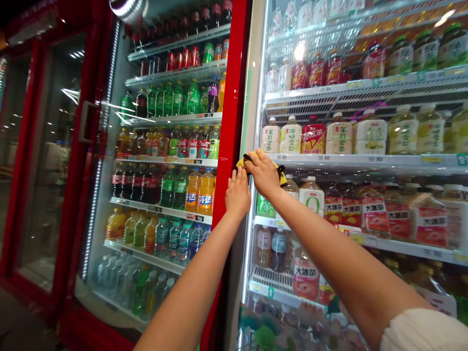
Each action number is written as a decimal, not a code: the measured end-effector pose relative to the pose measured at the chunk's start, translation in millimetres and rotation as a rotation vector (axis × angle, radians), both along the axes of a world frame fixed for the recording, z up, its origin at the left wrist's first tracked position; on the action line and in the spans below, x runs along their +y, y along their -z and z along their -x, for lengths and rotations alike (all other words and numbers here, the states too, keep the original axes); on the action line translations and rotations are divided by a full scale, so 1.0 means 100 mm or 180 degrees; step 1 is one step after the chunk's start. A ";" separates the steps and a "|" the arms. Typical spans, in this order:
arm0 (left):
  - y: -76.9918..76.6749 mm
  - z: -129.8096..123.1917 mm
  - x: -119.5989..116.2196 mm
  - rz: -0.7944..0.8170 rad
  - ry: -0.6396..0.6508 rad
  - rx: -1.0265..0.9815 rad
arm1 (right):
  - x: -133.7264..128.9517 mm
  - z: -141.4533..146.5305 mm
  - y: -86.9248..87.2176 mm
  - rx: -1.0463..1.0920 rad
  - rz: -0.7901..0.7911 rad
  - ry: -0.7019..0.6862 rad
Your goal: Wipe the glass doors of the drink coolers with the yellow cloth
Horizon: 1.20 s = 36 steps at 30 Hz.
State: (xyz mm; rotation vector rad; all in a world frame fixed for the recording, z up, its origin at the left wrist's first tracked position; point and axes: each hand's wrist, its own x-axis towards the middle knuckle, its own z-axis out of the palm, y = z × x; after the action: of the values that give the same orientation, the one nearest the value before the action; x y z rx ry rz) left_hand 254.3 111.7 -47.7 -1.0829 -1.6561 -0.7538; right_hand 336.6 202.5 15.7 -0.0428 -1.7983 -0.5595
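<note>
a red cooler (236, 87) with bottles (193, 97) and cans (195, 56) stands behind, beside a pale-framed cooler (252, 92) of bottled teas (338, 134). at the latter's edge, the right hand (263, 174) is closed over a yellow cloth (283, 179); the left hand (238, 196), fingers straight, lies just beside. it looks like wiping, calling for even pressure.

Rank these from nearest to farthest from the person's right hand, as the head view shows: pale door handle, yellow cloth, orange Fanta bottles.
1. Yellow cloth: under the right hand.
2. Orange Fanta bottles: slightly lower, to the left.
3. Pale door handle: far left.
</note>
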 end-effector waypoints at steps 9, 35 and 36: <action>0.46 -0.14 0.02 0.0265 -0.0038 0.0030 | 0.05 -0.34 0.32 -0.0374 -0.0116 0.0160; 1.46 -0.18 0.03 -0.0019 -0.0215 -0.0281 | 0.06 -0.21 1.34 -0.0381 -0.0603 -0.0026; 1.60 -0.24 0.06 0.0009 -0.0170 -0.0203 | 0.12 -0.32 1.47 -0.0402 -0.0617 -0.0026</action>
State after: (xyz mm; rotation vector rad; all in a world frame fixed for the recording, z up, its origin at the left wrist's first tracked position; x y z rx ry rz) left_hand 278.0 117.8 -207.9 -1.0220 -1.7338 -0.7583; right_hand 369.1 214.1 -131.6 0.1353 -1.8570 -0.7422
